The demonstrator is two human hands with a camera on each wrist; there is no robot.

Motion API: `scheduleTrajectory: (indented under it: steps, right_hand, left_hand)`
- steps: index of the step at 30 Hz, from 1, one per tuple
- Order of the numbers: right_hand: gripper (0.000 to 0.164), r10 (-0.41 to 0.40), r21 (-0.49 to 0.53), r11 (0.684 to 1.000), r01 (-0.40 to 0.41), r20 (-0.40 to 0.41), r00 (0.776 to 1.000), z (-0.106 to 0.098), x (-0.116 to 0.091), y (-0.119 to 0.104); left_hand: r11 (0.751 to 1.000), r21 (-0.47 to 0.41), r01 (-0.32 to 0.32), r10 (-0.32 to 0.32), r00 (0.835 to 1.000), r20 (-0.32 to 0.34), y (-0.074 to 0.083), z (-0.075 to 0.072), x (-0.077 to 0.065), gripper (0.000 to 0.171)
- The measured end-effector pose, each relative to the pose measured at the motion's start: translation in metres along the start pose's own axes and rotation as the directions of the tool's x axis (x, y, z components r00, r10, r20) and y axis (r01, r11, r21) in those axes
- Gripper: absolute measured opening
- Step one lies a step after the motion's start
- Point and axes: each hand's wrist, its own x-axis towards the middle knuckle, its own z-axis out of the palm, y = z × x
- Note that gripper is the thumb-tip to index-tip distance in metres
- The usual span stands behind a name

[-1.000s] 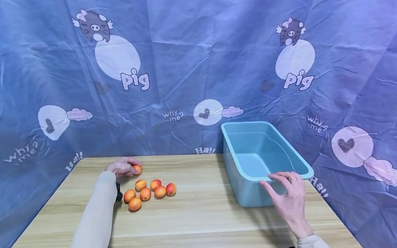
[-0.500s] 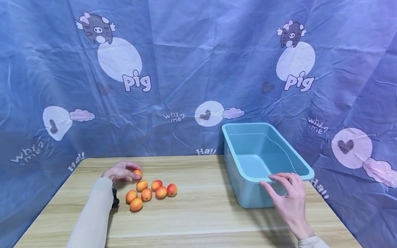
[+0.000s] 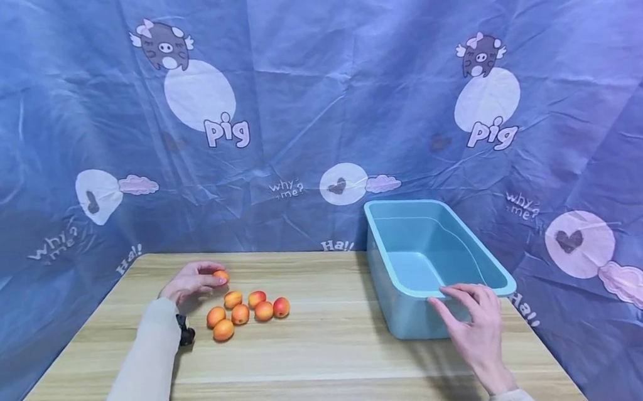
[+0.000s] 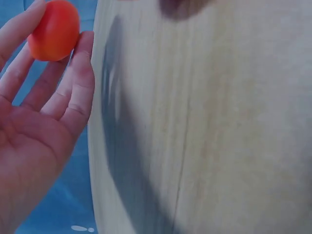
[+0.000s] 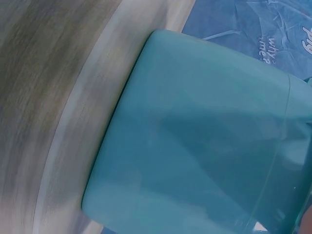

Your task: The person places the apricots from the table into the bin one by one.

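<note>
In the head view my left hand (image 3: 193, 281) is at the back left of the table, pinching an orange-red apricot (image 3: 221, 276) between thumb and fingertips. The left wrist view shows the same apricot (image 4: 54, 31) held at the fingertips, away from the palm, with the hand's shadow on the wood beside it. Several more apricots (image 3: 240, 314) lie in a loose cluster just in front of this hand. On the right, my right hand (image 3: 479, 330) grips the near rim of a deep blue plastic bin (image 3: 387, 283) with thumb and fingers. Seen from the right wrist, the bin's outer wall (image 5: 195, 131) fills most of the view.
The wooden table (image 3: 311, 358) has its back edge against a blue curtain (image 3: 291, 102) printed with pigs and words. The bin stands at the table's back right, close to that curtain, its inside visible from above. Bare wood lies between the cluster and the bin.
My left hand has risen with the apricot and drawn slightly left, away from the cluster. The right hand keeps its grip on the bin rim. The head view has shifted a little.
</note>
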Motion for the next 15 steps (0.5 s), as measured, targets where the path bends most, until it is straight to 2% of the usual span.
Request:
scheduleTrajectory:
  steps: [6,11,15]
  right_hand:
    - [0.055,-0.013,-0.006,1.000,0.012,-0.021,1.000,-0.003,0.001,0.001]
    - [0.054,-0.020,-0.001,1.000,0.019,-0.021,1.000,-0.003,0.001,-0.001]
    - [0.053,-0.024,0.019,1.000,0.024,-0.017,1.000,-0.002,0.000,-0.001]
  left_hand:
    - [0.995,0.049,-0.085,0.087,0.995,-0.039,0.009,0.005,-0.005,0.062]
    - [0.995,0.053,-0.086,0.089,0.994,-0.062,0.017,0.008,-0.014,0.060]
    - [0.994,0.043,-0.099,0.101,0.994,-0.050,0.024,0.012,-0.019,0.061]
